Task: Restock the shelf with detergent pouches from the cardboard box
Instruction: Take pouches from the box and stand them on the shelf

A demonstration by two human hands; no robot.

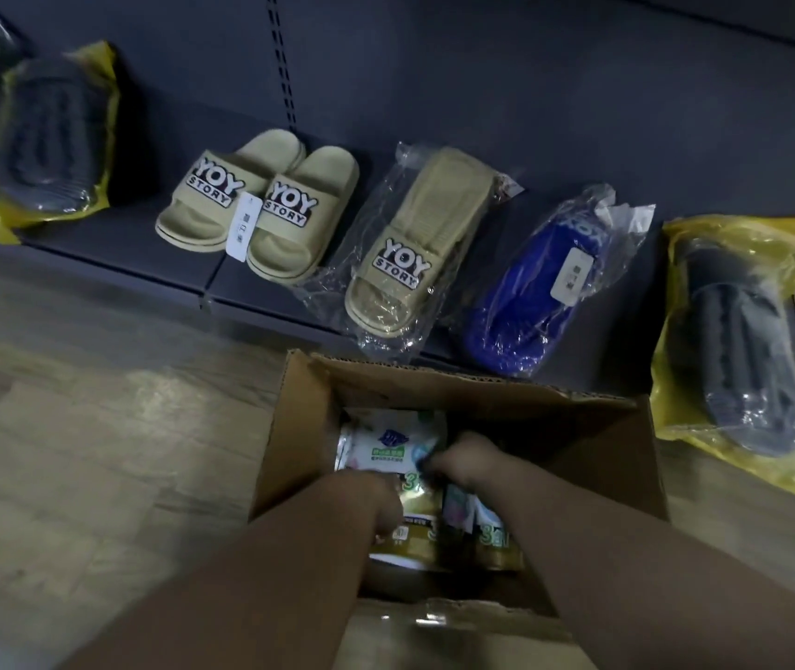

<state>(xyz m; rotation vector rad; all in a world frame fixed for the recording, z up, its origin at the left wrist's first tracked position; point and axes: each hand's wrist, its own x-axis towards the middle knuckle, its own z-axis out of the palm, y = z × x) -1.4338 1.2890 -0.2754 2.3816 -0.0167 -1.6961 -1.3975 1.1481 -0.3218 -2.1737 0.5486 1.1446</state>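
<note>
Reaching down into an open cardboard box (298, 427) on the wooden floor (71, 452), both bare hands are buried among detergent pouches (388, 449) packed inside. Left hand (378, 500) curls over the top edge of a white and gold pouch; right hand (465, 459) closes on the same pouch from the other side, though blur hides the fingertips. These pouches look soft, glossy and liquid-filled, so probably heavy, saggy and slippery; gripping the stiffer sealed top edge with a hand beneath seems safest. Beyond the box, a low dark shelf (144, 244) holds tan slippers (260, 205), a bagged tan pair (414, 253), a bagged blue pair (540, 292), and dark pairs in yellow bags (743, 340).
</note>
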